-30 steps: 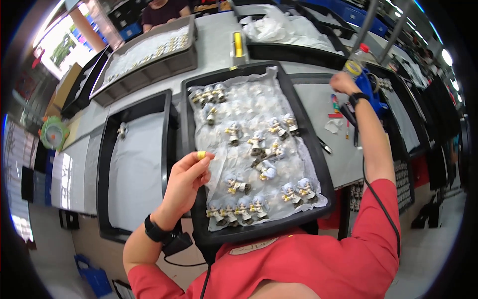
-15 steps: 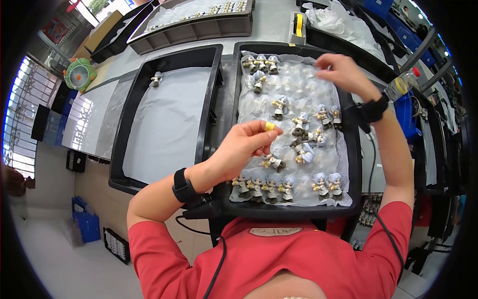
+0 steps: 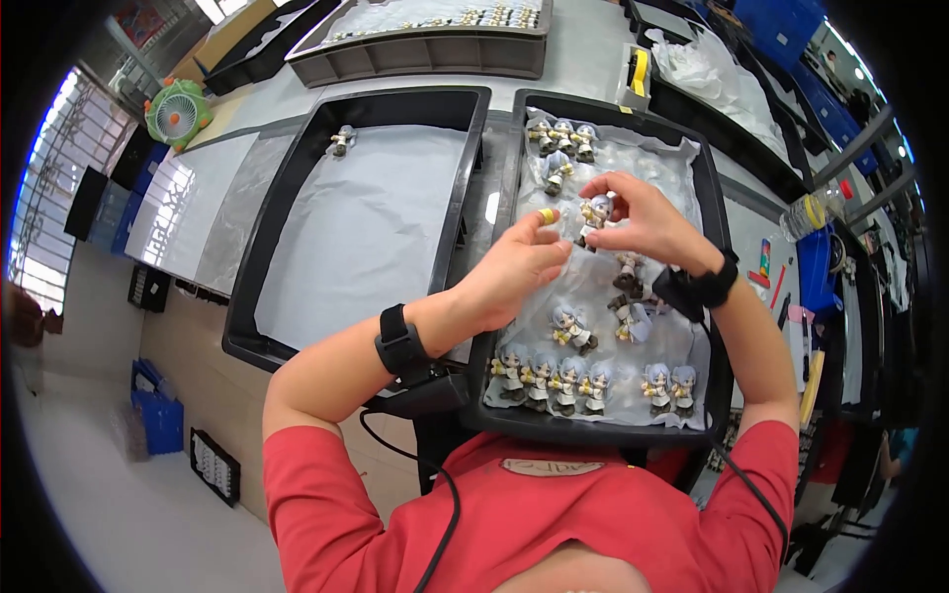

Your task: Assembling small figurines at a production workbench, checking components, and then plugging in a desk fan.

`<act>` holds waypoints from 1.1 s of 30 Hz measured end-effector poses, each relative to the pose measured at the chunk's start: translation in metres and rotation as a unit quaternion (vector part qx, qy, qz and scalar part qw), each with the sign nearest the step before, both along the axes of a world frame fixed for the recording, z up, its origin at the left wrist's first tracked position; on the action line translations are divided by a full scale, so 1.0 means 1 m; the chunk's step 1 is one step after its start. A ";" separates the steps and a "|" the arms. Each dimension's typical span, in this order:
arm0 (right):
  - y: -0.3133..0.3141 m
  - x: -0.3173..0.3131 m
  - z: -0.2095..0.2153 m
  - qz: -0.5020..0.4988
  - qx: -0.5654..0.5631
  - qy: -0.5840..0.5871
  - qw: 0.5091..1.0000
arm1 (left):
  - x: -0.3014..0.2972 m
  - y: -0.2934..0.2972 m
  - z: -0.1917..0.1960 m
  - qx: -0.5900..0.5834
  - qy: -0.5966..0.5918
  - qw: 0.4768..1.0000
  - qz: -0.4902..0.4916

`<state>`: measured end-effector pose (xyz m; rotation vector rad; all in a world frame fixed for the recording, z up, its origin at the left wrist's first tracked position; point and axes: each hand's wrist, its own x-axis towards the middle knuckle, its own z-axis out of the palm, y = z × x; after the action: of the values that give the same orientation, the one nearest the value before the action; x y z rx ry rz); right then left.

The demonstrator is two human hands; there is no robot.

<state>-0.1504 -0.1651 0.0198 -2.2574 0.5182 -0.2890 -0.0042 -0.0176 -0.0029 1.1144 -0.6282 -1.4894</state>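
My right hand (image 3: pixel 647 225) pinches a small chibi figurine (image 3: pixel 596 211) with pale lilac hair and a white outfit, thumb on one side and fingers on the other. It is over the middle of the right black tray (image 3: pixel 725 395), lined with crinkled white sheet. Just left of that figurine, my left hand (image 3: pixel 514 269) is open and holds nothing, a yellow wrap on one fingertip. Similar figurines stand or lie about: a row of several (image 3: pixel 554 381) near the front, a pair (image 3: pixel 670 387) at the front right, three (image 3: pixel 563 138) at the back left. My right hand partly hides others.
On the left is another black tray (image 3: pixel 259 296) with white sheet and one figurine (image 3: pixel 342 140) in its far corner. Behind stands a grey crate (image 3: pixel 420 61) of small parts. A tape dispenser (image 3: pixel 636 77), plastic bottle (image 3: pixel 816 211) and green fan (image 3: pixel 178 114) surround the trays.
My right hand has come from the tray's far right to its middle and closed on a figurine there. My left hand has moved forward a little. The whole view has shifted slightly.
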 end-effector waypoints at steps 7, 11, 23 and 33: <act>0.030 -0.002 0.010 0.072 0.060 -0.164 0.982 | -0.001 0.000 0.008 -0.075 0.090 0.990 -0.083; 0.035 -0.006 0.010 0.087 -0.009 -0.158 0.984 | -0.002 0.002 0.006 -0.087 0.041 0.993 -0.075; 0.016 -0.011 0.001 0.063 0.268 -0.195 0.942 | -0.004 -0.001 0.013 -0.036 0.135 0.984 -0.114; 0.024 -0.007 -0.003 0.077 0.088 -0.242 0.963 | -0.005 0.000 0.006 -0.127 0.118 0.982 -0.077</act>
<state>-0.1577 -0.1406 0.0173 -1.9462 0.1038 -0.6657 -0.0089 -0.0178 0.0036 0.6933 -0.7265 -1.5930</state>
